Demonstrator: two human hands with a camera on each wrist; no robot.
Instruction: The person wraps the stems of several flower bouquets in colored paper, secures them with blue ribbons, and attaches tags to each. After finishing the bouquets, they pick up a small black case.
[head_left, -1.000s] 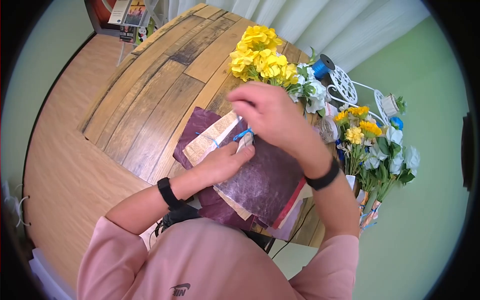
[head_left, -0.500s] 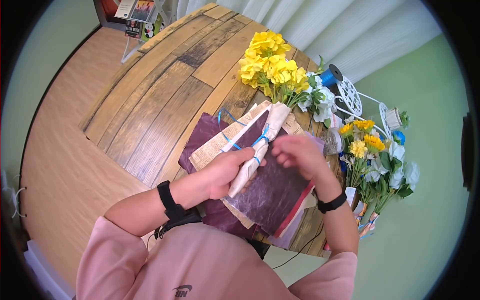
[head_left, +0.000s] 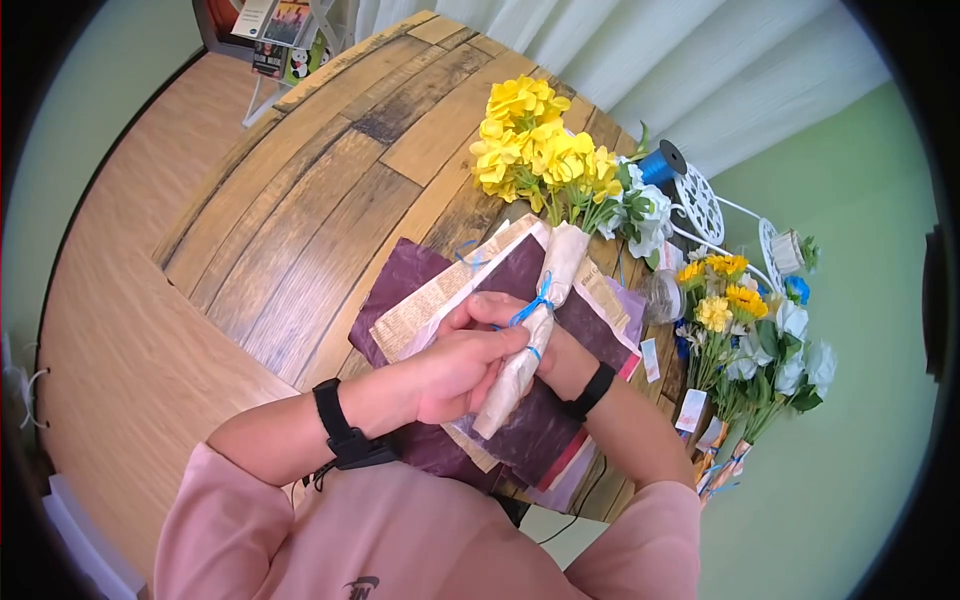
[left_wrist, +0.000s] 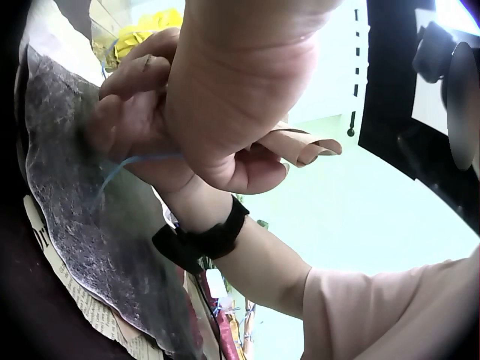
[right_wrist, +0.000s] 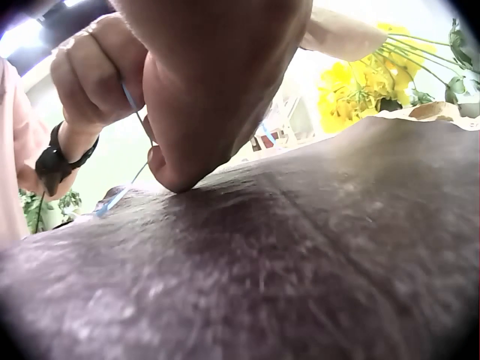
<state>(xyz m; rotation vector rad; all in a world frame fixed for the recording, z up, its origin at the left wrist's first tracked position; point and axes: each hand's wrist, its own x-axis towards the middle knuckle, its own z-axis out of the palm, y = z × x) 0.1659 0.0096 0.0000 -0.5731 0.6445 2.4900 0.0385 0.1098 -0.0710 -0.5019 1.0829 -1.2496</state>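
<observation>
My left hand (head_left: 452,372) grips the lower part of a cream paper-wrapped bouquet (head_left: 565,258), its thumb lying across the wrap. Yellow flowers (head_left: 530,130) fan out from the wrap's upper end. A blue ribbon (head_left: 542,292) is tied around its middle, and another blue band crosses it lower down. Passing beneath the bouquet, my right hand (head_left: 562,362) reaches out on its left side with curled fingers. In the right wrist view, the thin ribbon (right_wrist: 120,199) runs through the right fingertips, which pinch it close over the dark purple paper (right_wrist: 300,247).
Under the hands lie stacked purple and newsprint wrapping sheets (head_left: 425,298). White flowers (head_left: 650,218), a blue ribbon spool (head_left: 662,162), a glass jar (head_left: 665,297) and more bouquets (head_left: 745,300) crowd the right side near a white metal stand (head_left: 700,205). The wooden table (head_left: 330,210) extends left.
My right hand came down from above the wrap to its right, then passed under it to the left side. The left hand keeps its hold; the bouquet has shifted slightly right and towards me.
</observation>
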